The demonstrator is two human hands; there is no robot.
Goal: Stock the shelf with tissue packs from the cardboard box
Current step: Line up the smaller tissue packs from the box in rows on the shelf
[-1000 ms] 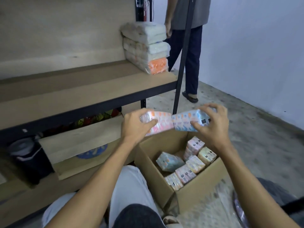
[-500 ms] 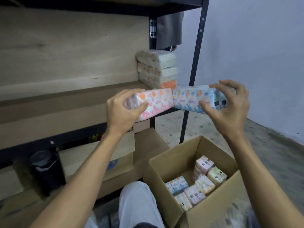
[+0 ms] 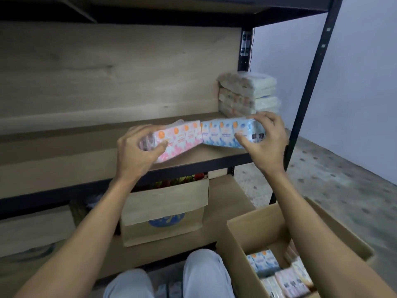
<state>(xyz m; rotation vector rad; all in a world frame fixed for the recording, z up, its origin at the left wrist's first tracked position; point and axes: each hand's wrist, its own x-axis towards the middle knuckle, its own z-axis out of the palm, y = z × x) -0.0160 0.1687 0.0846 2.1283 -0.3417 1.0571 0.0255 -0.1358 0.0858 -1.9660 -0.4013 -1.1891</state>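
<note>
- Head view: my left hand (image 3: 137,151) has its grip curled round the pink printed plastic-wrapped tissue pack (image 3: 182,138), and my right hand (image 3: 266,143) grips the blue printed one (image 3: 223,134). The packs meet end to end just in front of the stack of pale wrapped tissue bundles (image 3: 247,93) on the brown wooden shelf board (image 3: 64,160). I cannot tell whether they rest on it.
- My worry is that the pink pack tilts near the board's front edge, so releasing early could tip it off. Shoving the blue pack inward could knock the stack.
- Right of the stack stands a black metal post (image 3: 309,82). Below it are a tan paper-wrapped carton (image 3: 165,209) and the open brown cardboard box (image 3: 257,224) holding more packs.
</note>
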